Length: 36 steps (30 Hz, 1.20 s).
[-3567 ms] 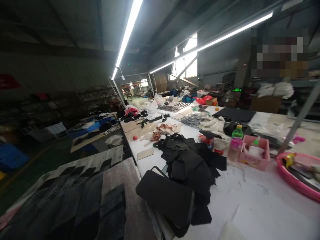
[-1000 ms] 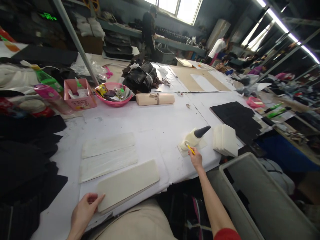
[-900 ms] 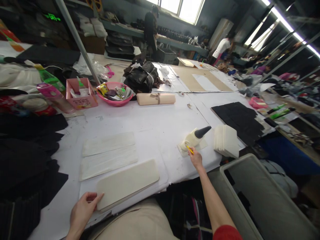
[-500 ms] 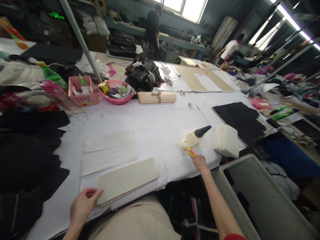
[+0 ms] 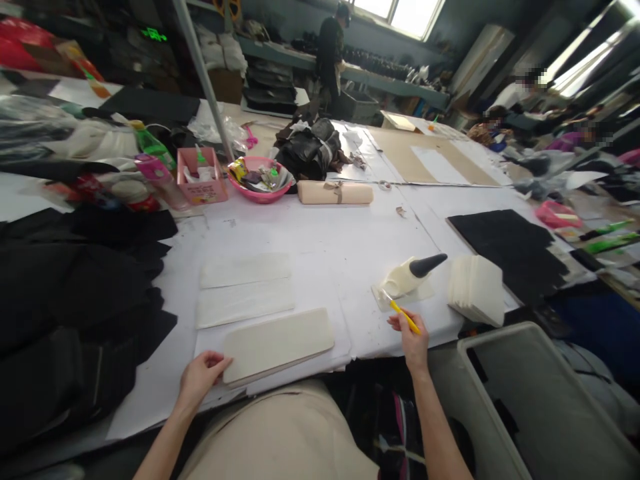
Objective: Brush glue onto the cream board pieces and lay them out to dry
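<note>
My left hand (image 5: 204, 379) pinches the near left corner of a stack of pale rectangular boards (image 5: 280, 345) at the table's front edge. In my right hand (image 5: 413, 335) is a yellow brush (image 5: 406, 316), its tip at the mouth of a cream glue container (image 5: 401, 277) with a dark pointed end. That container lies on its side on a small pale board. Two thin whitish strips (image 5: 245, 288) lie flat behind the stack. Right of the container stands a pile of white pieces (image 5: 475, 288).
Black cut pieces (image 5: 65, 313) are heaped at the left. A pink basket (image 5: 261, 193), a pink box (image 5: 203, 183) and a tied beige roll (image 5: 335, 193) stand farther back. A grey bin (image 5: 545, 400) is at the lower right. A person (image 5: 330, 57) stands in the background.
The view has shifted, so the table's things appear farther right. My right hand now shows more of the brush, with its fingers lower on the handle and away from the container. My left hand stays at the stack.
</note>
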### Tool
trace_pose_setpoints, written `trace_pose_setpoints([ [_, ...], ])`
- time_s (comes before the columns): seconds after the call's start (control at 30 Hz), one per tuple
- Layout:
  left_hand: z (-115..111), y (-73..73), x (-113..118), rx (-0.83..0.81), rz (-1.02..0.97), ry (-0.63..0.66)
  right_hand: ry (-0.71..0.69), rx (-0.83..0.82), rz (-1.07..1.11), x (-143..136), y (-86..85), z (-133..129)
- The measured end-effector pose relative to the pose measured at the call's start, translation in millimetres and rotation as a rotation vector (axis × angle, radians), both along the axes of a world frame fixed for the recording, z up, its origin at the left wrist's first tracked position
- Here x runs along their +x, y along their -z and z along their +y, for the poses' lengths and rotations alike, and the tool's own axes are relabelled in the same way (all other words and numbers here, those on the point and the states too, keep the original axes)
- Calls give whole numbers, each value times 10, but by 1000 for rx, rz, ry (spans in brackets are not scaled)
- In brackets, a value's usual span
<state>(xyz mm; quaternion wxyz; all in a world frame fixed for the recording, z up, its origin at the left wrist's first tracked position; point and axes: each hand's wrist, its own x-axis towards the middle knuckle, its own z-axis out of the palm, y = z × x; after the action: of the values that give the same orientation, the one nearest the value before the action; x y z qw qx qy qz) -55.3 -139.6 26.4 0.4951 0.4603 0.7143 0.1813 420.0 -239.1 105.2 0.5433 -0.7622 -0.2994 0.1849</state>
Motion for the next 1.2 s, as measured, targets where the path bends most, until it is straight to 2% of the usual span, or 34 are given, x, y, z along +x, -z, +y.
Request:
trace_pose_setpoints([
  [0.1,6,-155,30,1,-107,3,-37,68,263,-507,-76,59],
  [0.2,21,-234,31,-50,-199,-20,-179,29,446,-1095,-80,107],
  [0.37,34,-176,-36,-113,-299,-46,-474,-67,546,-2030,30,218],
  [0.5,48,-106,-83,-159,-336,-47,-669,-111,507,-2492,103,243],
  [0.63,72,-68,-103,-188,-340,-47,-732,-166,404,-2683,115,175],
  [0.9,116,-26,-144,-194,-328,30,-809,-226,90,-2815,54,145],
  [1.1,129,0,-165,-209,-355,36,-742,-217,241,-2973,117,199],
  [1.2,125,-9,-151,-208,-355,22,-628,-210,318,-2878,217,160],
])
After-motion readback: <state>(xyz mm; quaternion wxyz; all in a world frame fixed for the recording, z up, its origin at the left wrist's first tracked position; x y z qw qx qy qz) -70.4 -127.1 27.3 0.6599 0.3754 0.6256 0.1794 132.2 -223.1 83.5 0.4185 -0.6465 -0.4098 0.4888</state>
